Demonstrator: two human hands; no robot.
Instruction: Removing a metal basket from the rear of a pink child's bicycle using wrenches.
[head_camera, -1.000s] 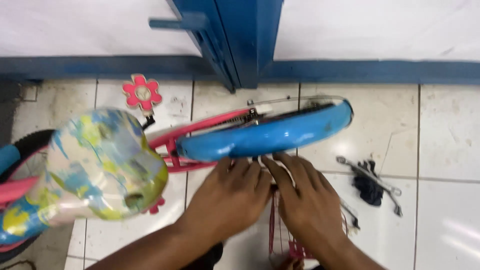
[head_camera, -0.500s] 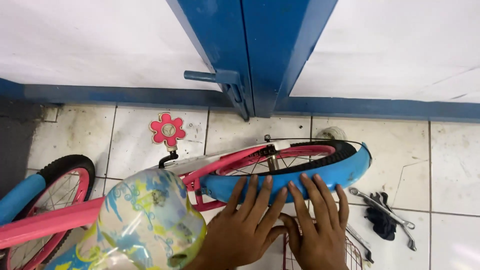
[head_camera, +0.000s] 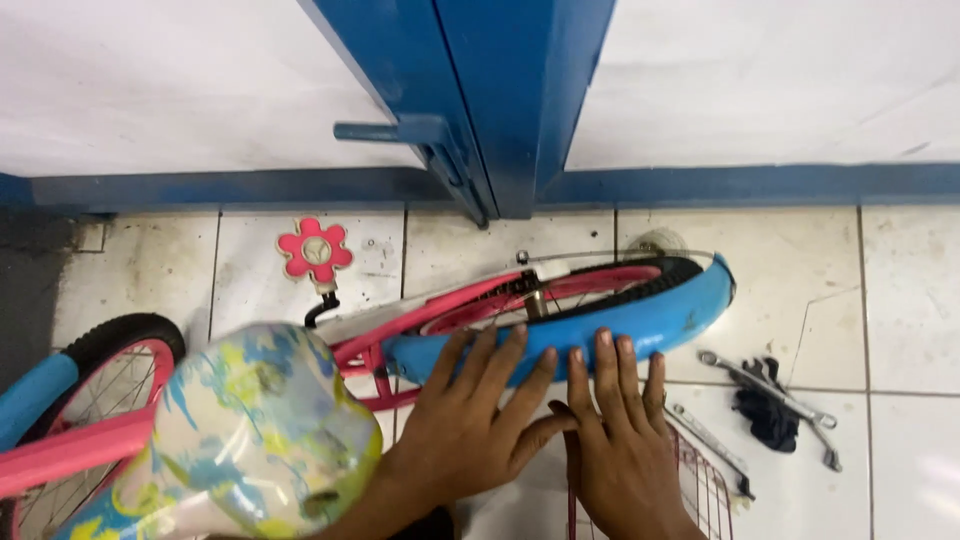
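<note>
A child's bicycle (head_camera: 400, 330) with a pink frame lies across the white tiled floor (head_camera: 900, 300) below you, its rear wheel toward the blue door post (head_camera: 500, 100). The multicoloured saddle (head_camera: 250, 430) fills the lower left, with the black front tyre (head_camera: 125, 335) and its pink rim beyond it at the left edge. The blue rear mudguard (head_camera: 660, 315) arches over the rear wheel, just in front of your fingertips. Your left hand (head_camera: 470, 420) lies flat and spread wide, fingers pressed on the mudguard's near face, holding nothing. Your right hand (head_camera: 620, 450) lies just beside it, likewise open with fingers extended, the tips touching the mudguard's lower edge. A pink wire basket (head_camera: 700, 490) shows partly beneath your right hand. To the right, on the tiles, lie spanners (head_camera: 765, 385) across a dark cloth (head_camera: 765, 420). A pink flower ornament (head_camera: 315, 250) stands behind the saddle.
</note>
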